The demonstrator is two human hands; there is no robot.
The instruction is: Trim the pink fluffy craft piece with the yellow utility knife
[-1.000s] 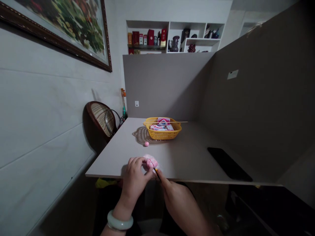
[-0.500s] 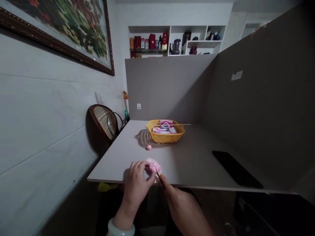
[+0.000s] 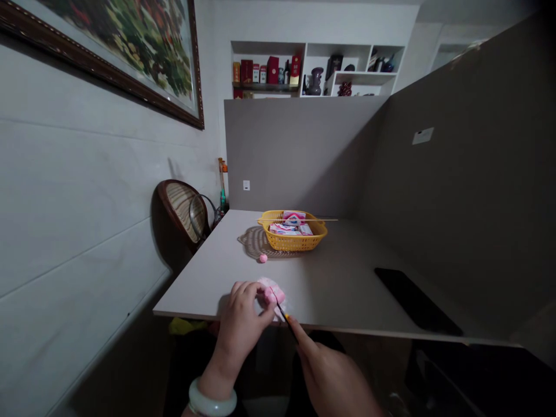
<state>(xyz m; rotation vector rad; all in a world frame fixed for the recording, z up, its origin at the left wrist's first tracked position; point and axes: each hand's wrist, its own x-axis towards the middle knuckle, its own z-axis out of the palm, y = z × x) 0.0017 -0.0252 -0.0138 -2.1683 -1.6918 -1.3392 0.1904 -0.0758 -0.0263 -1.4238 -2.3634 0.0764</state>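
Note:
My left hand [image 3: 245,307] pinches a small pink lump [image 3: 273,294], soap-like in look, near the table's front edge. A slim dark knife [image 3: 286,318] with a bit of yellow reaches from my right hand [image 3: 325,365], which is closed around it with the index finger stretched along its length. The knife's tip meets the lump's near right side; how deep it goes I cannot tell. Beneath and around the lump lies a pale pink-and-white sheet or wrapper, partly hidden by my left fingers. A small pink ball [image 3: 263,258] rests farther back on the table.
Behind the ball stands a yellow plastic basket [image 3: 297,243] of pink-and-white packets, with a thin stick [image 3: 328,220] across its rim. A flat black object [image 3: 414,300] lies on the table [image 3: 347,278] at right. Grey partitions border the back and right; a wooden chair [image 3: 182,211] stands left.
My right hand has drawn back slightly, down and to the right, so more of the knife shows. My left hand keeps its hold on the lump. The view has shifted slightly.

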